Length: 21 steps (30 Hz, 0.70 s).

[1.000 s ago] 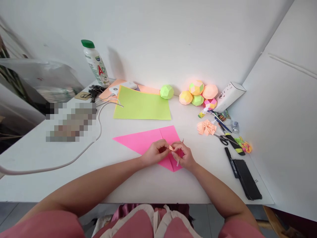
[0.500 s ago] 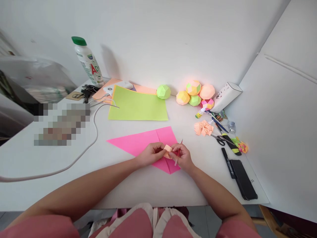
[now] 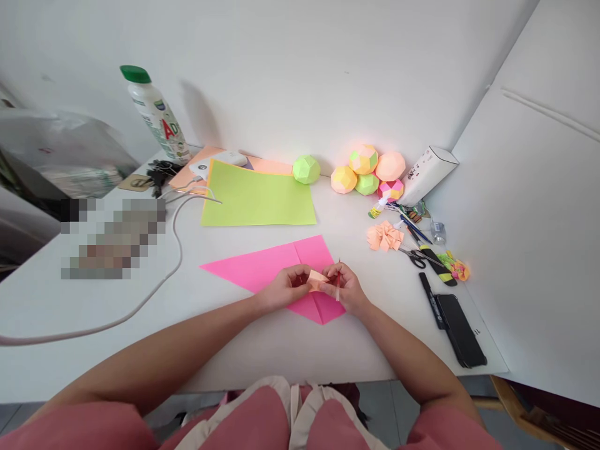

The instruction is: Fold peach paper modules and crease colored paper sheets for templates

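Observation:
Both of my hands meet over a pink paper sheet [image 3: 262, 265] near the middle of the table. My left hand [image 3: 287, 289] pinches one side of a small folded peach paper piece [image 3: 317, 281]. At its other side, my right hand [image 3: 347, 289] has fingertips on the same piece. A thin red stick-like tool [image 3: 338, 281] with a pale end is tucked in the right fingers, close to upright. Parts of the peach piece are hidden by the fingers.
Behind lies a green sheet [image 3: 260, 200] with a green paper ball [image 3: 306, 169]. Several paper balls [image 3: 363, 159] stand at the wall. To the right are peach paper pieces [image 3: 385, 236], scissors [image 3: 416, 259], a cutter [image 3: 438, 265] and a phone [image 3: 462, 331]. A bottle [image 3: 157, 119] and white cable [image 3: 175, 250] are left.
The peach piece has turned in my fingers and shows a wider face. The red tool has swung closer to upright in my right hand. The view has shifted slightly.

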Motion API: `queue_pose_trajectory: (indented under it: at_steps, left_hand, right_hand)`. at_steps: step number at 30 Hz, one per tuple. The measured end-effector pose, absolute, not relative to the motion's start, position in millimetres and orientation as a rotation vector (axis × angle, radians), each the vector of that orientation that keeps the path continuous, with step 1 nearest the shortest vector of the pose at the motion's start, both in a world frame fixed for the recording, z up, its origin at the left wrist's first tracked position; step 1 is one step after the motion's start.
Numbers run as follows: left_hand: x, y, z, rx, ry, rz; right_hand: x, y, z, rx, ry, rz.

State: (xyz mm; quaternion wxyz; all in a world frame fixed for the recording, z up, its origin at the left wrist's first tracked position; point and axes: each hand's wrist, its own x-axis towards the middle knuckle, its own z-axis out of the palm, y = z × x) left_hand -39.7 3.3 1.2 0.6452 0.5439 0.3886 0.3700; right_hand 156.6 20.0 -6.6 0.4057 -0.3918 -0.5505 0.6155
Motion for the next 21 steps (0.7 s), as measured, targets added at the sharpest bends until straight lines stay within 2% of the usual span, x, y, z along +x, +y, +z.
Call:
queue_pose_trajectory:
  at_steps: [21]
  left_hand:
    - [-37.1,3.7,-5.6,1.420,1.071,0.922]
  right_hand:
    - [161.3,18.2,1.7,-1.055,-1.442,1.636]
